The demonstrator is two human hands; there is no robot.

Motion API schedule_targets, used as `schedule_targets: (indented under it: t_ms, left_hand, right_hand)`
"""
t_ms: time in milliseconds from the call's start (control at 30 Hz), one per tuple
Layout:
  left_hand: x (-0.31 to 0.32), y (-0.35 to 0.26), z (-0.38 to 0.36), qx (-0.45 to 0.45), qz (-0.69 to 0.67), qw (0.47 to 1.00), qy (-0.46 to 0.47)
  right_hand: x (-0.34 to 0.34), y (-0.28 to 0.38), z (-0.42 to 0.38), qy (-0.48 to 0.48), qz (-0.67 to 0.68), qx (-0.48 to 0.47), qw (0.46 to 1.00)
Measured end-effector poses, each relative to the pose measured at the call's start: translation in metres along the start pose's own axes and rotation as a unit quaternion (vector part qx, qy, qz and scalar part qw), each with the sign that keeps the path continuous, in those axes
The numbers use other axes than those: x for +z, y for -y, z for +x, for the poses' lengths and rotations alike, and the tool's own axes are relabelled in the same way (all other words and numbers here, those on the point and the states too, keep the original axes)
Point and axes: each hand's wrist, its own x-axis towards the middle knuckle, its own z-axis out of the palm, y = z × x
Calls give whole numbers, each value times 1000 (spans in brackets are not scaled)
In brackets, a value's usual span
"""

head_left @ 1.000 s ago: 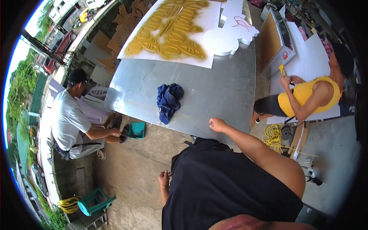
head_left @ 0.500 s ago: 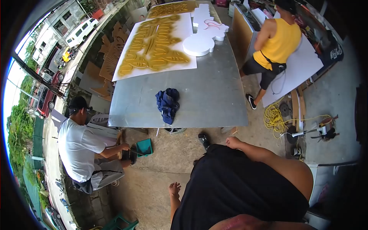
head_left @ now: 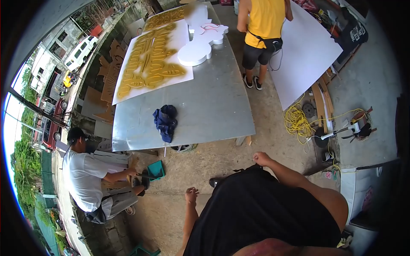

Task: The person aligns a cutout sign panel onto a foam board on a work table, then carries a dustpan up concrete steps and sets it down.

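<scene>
My left hand [head_left: 191, 195] hangs over the concrete floor with its fingers apart and nothing in it. My right hand [head_left: 262, 159] is at the front of my black shirt [head_left: 273, 205], fingers curled in; whether it holds anything is too small to tell. Beyond both hands stands a metal-topped table [head_left: 209, 102]. A crumpled dark blue cloth [head_left: 165, 123] lies near its front edge. Farther back on it are a white sheet with gold-sprayed lettering [head_left: 149, 64] and white cut-out shapes [head_left: 194, 53].
A person in white [head_left: 85, 175] sits at the left beside a green dustpan [head_left: 156, 170]. Another person in yellow [head_left: 265, 25] stands right of the table by a large white board [head_left: 307, 51]. Yellow cord [head_left: 297, 123] lies coiled on the floor at right.
The view has shifted, and the table now appears farther left. The person in yellow has moved back and left, standing upright beside the table. My hands keep much the same pose.
</scene>
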Motion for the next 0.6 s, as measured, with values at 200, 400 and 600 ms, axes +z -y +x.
schedule_targets:
  t_ms: [200,400,600]
  left_hand:
    - [110,-5,-6,1,69,998,-2]
    - [251,-33,-36,102,221,961,131]
    - [327,-55,-18,174,297,917,203]
  right_hand:
    - [-67,-96,-54,-19,54,35,998]
    - [-107,-324,-118,-106,221,265,933]
    - [-130,-374,-146,-152,273,309,898]
